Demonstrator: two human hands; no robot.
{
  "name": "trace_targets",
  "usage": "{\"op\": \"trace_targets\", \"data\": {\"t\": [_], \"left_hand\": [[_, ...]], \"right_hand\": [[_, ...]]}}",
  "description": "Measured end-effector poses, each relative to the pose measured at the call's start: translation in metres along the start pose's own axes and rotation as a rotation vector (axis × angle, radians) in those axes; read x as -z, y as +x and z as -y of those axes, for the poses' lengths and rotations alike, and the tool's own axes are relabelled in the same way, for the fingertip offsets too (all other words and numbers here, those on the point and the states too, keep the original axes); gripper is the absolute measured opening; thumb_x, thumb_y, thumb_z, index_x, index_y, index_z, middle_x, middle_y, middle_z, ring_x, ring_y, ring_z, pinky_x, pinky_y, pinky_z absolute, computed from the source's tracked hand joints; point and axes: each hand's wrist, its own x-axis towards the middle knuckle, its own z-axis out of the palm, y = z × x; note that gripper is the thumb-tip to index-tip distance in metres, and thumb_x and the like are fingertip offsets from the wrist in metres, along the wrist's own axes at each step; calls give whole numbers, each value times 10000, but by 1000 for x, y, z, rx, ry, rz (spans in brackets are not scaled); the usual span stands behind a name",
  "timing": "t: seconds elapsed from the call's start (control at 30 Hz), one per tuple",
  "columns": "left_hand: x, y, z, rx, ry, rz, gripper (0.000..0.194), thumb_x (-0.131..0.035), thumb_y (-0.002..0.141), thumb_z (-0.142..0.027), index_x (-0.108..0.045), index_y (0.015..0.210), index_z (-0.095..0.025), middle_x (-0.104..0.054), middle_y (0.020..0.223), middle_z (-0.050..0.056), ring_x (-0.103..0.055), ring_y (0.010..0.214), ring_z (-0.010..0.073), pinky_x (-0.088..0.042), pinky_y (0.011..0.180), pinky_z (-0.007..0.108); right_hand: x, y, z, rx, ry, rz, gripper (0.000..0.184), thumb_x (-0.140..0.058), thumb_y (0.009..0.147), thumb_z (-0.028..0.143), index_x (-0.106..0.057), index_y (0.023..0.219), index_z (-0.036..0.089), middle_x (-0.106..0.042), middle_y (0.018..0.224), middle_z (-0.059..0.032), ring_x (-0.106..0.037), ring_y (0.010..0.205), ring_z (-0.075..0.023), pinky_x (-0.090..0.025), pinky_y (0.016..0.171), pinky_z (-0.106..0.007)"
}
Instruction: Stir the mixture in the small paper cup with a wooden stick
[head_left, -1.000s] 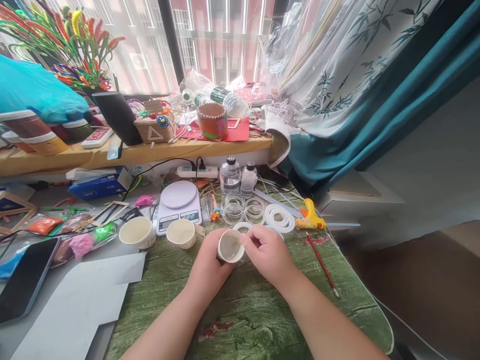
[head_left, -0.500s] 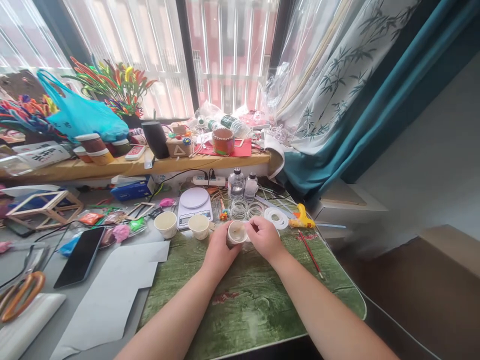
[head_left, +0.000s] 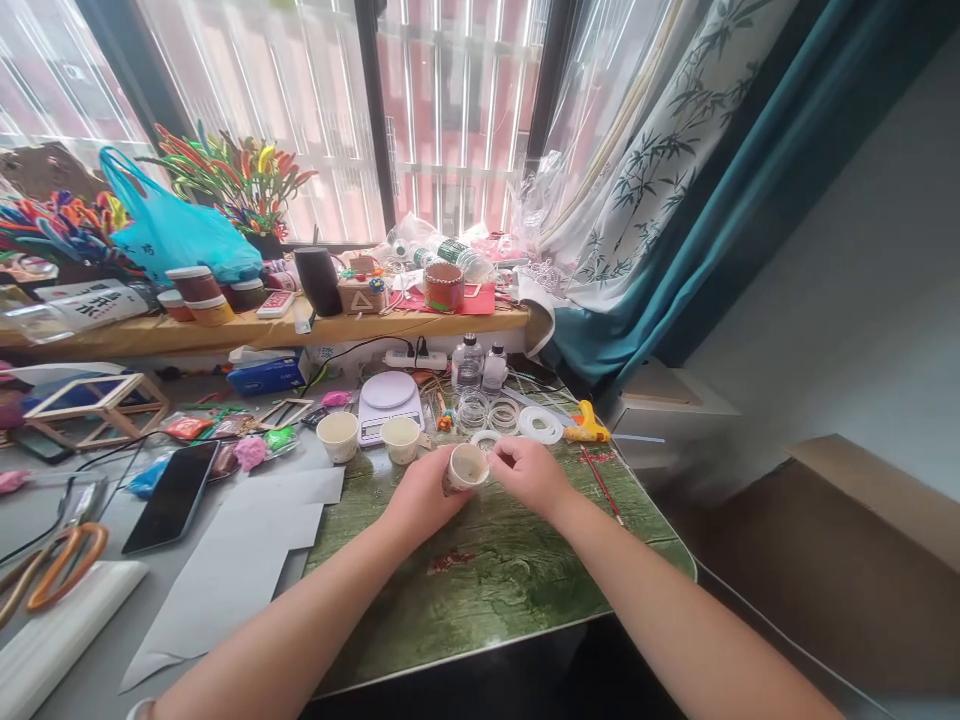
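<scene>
The left grip [head_left: 427, 492] holds a cup [head_left: 469, 467] beside the right grip [head_left: 531, 474]

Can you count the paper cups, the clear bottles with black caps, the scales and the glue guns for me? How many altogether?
Paper cups: 3
Black-capped bottles: 2
Scale: 1
Yellow glue gun: 1
Total: 7

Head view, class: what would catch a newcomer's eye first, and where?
First, probably the white cup in the left hand, mid-picture, with the right hand close to its rim. Next, the blue bag on the window ledge, upper left, beside colourful stems. The yellow glue gun stands out right of the white rings.
</scene>
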Motion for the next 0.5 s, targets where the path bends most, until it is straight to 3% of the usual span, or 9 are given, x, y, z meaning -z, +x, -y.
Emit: {"op": "trace_targets", "data": {"t": [0.23, 0.37, 0.5], "left_hand": [[8, -28, 11, -147, 58, 103, 633, -771, 763, -151, -631, 1363, -295, -743, 1330, 79, -698, 1210, 318, -542, 1051, 484], [10, -25, 29, -135, 71, 5, 632, -777, 784, -176, -608, 1382, -293, -739, 1331, 84, -707, 1206, 315, -551, 1052, 477], [16, -22, 41, -55, 67, -62, 617, -789, 773, -207, -613, 1361, -269, -747, 1309, 87, -721, 1181, 325, -570, 1031, 472]], "right_hand": [[2, -22, 15, -56, -26, 196, 279, -567, 884, 261, -454, 636, 205, -464, 597, 47, -400, 582, -123, -267, 554, -261], [1, -9, 24, -66, -33, 126, 306, -543, 944, 312, -485, 664, 202, -496, 639, 35, -442, 642, -135, -297, 593, -266], [-4, 14, 37, -69, -6, 235, 280, -569, 919, 298, -531, 660, 199, -477, 602, 50, -423, 600, -123, -282, 571, -260]]}}
